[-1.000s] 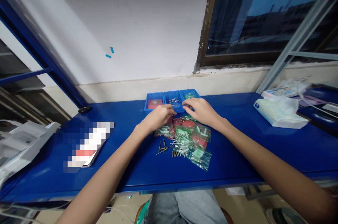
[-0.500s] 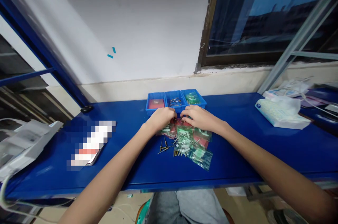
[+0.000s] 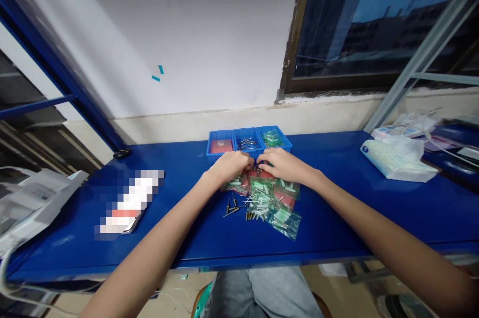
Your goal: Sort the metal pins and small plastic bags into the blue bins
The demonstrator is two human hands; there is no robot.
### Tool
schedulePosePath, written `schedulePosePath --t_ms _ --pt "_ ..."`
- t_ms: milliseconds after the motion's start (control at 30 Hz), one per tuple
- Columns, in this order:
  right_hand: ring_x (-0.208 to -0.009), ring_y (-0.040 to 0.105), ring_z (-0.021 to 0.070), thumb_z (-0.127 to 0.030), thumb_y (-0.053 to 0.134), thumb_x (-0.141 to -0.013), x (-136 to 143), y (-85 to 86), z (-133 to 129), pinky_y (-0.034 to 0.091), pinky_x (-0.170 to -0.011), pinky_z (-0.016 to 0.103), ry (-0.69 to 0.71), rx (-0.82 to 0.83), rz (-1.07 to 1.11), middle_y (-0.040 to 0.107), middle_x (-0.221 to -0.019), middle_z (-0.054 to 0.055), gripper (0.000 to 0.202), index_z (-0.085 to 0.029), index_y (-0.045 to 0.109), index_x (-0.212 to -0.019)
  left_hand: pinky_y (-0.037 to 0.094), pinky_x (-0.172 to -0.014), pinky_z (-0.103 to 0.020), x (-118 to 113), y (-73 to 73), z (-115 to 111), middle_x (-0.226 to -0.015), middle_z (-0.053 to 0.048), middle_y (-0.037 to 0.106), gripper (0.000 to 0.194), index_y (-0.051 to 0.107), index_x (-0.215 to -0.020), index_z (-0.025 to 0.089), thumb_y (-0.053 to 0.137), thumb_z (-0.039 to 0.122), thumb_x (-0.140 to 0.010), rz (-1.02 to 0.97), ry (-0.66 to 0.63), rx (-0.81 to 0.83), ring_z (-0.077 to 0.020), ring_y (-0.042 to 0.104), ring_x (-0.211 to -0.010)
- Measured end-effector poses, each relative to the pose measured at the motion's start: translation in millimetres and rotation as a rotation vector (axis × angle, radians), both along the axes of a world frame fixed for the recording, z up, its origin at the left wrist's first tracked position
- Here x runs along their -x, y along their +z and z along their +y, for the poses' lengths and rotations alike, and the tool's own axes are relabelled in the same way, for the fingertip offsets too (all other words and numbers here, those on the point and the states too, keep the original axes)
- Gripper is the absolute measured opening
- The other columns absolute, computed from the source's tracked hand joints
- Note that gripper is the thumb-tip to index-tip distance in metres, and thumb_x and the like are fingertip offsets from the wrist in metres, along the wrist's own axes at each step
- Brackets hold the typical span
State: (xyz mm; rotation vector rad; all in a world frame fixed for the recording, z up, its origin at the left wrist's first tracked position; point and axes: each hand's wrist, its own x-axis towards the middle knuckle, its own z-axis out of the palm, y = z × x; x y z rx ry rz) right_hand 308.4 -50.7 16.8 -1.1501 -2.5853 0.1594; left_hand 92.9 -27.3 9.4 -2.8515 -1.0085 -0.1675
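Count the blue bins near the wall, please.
3, side by side: the left bin holds something red, the middle bin metal pieces, the right bin green packets. No others show.

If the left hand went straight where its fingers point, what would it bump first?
Probably the right hand, just across a small gap, though depth is hard to judge.

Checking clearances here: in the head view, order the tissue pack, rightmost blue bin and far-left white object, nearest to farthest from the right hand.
From the right hand:
1. Rightmost blue bin, just beyond it.
2. Tissue pack, to the right.
3. White object, far left.
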Motion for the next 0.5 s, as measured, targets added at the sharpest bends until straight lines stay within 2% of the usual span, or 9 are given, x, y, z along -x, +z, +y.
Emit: schedulePosePath --t_ms 133,367,500 --pt "-0.090 0.061 0.0231 -0.025 0.053 -0.094 1.0 -0.5 0.8 0.043 -0.077 0.036 0.013 -0.009 0.077 0.070 -0.092 0.009 0.020 -0.021 0.072 -0.096 0.041 -0.060 -0.029 4.1 -1.7 1.3 -0.097 -0.010 0.067 0.025 0.068 -0.097 0.015 0.044 0.013 -0.094 -0.050 -0.040 -0.020 -0.0169 0.061 -0.071" --pt "-0.073 0.062 0.0168 -0.019 0.054 -0.092 9.3 1.8 -2.0 0.043 -0.071 0.031 0.049 0.048 0.227 0.073 -0.082 0.002 0.020 -0.022 0.071 -0.082 0.042 -0.064 -0.033 11.3 12.1 -14.2 -0.079 -0.009 0.066 0.019 0.064 -0.091 0.015 0.045 0.016 -0.089 -0.199 -0.039 0.015 -0.0192 0.059 -0.070" --pt "-0.069 0.060 0.0158 -0.016 0.055 -0.091 11.9 -1.2 -2.4 0.041 -0.067 0.030 0.024 0.019 0.242 0.071 -0.077 0.002 0.020 -0.021 0.071 -0.080 0.043 -0.067 -0.032 12.8 13.7 -18.9 -0.083 -0.007 0.066 0.016 0.061 -0.093 0.016 0.047 0.014 -0.086 -0.274 -0.022 0.034 -0.0183 0.059 -0.073"
